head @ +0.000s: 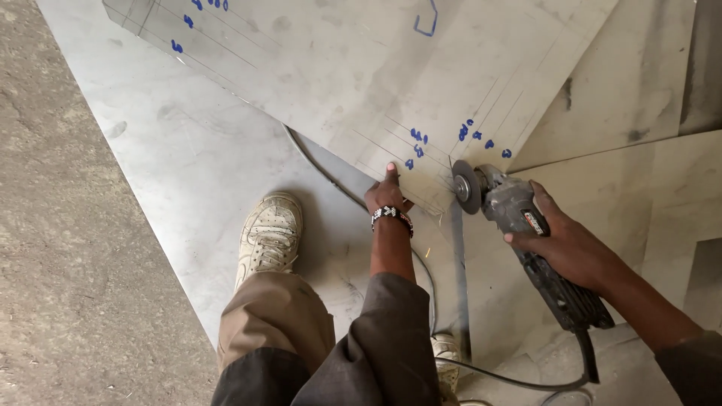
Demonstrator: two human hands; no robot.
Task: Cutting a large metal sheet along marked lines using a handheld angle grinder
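A large metal sheet (361, 68) with ruled lines and blue marker marks lies tilted over other sheets on the floor. My left hand (387, 192), with a beaded wristband, presses on the sheet's near edge. My right hand (565, 244) grips a grey angle grinder (519, 218). Its disc (466, 186) meets the sheet's edge just right of my left hand, and a few small sparks show below it.
More metal sheets (647, 90) cover the floor around and under me. The grinder's cable (496, 376) loops behind my feet and under the marked sheet. My left shoe (271, 237) stands on a lower sheet. Bare concrete (68, 248) lies at the left.
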